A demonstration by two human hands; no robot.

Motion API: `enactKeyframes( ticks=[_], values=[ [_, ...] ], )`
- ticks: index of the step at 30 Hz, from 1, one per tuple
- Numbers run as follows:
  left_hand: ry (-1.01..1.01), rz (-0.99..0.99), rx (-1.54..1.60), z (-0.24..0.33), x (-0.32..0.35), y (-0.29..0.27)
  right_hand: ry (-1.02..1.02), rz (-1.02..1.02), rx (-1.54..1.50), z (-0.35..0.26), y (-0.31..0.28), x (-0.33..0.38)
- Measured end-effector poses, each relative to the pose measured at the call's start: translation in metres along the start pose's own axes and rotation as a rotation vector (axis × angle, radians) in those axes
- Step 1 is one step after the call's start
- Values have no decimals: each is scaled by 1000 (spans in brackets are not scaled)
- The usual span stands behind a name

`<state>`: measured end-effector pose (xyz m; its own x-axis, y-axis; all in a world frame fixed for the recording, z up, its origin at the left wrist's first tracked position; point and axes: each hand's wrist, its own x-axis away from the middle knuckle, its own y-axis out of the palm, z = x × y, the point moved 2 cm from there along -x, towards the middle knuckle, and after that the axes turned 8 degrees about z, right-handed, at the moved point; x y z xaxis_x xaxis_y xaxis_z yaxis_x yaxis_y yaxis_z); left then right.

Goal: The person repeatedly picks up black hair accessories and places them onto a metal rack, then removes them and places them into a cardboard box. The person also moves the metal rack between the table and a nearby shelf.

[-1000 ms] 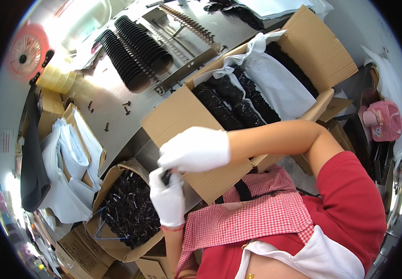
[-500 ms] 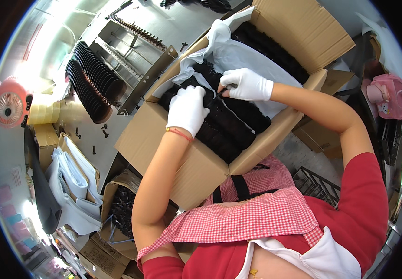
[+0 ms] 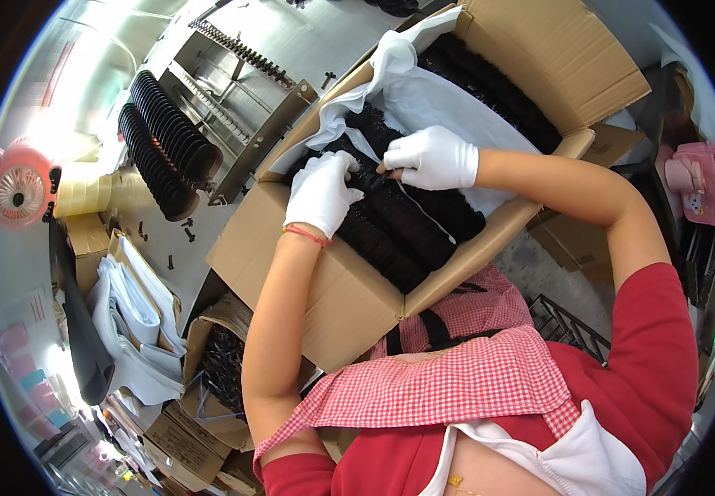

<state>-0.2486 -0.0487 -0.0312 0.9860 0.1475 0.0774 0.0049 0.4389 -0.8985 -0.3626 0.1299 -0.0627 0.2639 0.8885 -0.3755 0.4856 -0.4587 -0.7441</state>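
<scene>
An open cardboard box [image 3: 349,310] stands tilted in front of me, packed with long rows of black, densely stacked pieces [image 3: 411,231] with fuzzy edges. Over the left side of these rows lies my left hand [image 3: 322,197] in a white glove, its fingers curled in against the black row and its thumb a little apart. My right hand [image 3: 436,159], also gloved with bare fingertips showing, pinches at the same row just to the right. Whatever small thing is between those fingertips is hidden. White liner sheet [image 3: 423,99] is folded back behind the rows.
Further black rows [image 3: 489,87] fill the box's far end. To the left are a metal rack [image 3: 242,107], two rows of black discs [image 3: 167,149], loose black bits [image 3: 190,235], a pink fan [image 3: 19,197] and folded white sheets [image 3: 134,306]. A pink bag [image 3: 700,182] hangs at right.
My left hand has shifted slightly left and down, its fingers less tightly bunched. The thin black piece at my right fingertips no longer shows. The view has shifted slightly.
</scene>
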Motion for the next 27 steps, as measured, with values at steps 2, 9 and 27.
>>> enactKeyframes(
  ticks=[2, 9, 27],
  values=[
    [25, 18, 11, -6, 2, 2, -116, 15, 98, -5, 4, 1],
    [192, 297, 176, 16, 14, 4, 69, -23, 352, -27, 16, 4],
    [309, 200, -258, 63, -23, 31, 220, 54, 735, 189, -212, -109]
  ],
)
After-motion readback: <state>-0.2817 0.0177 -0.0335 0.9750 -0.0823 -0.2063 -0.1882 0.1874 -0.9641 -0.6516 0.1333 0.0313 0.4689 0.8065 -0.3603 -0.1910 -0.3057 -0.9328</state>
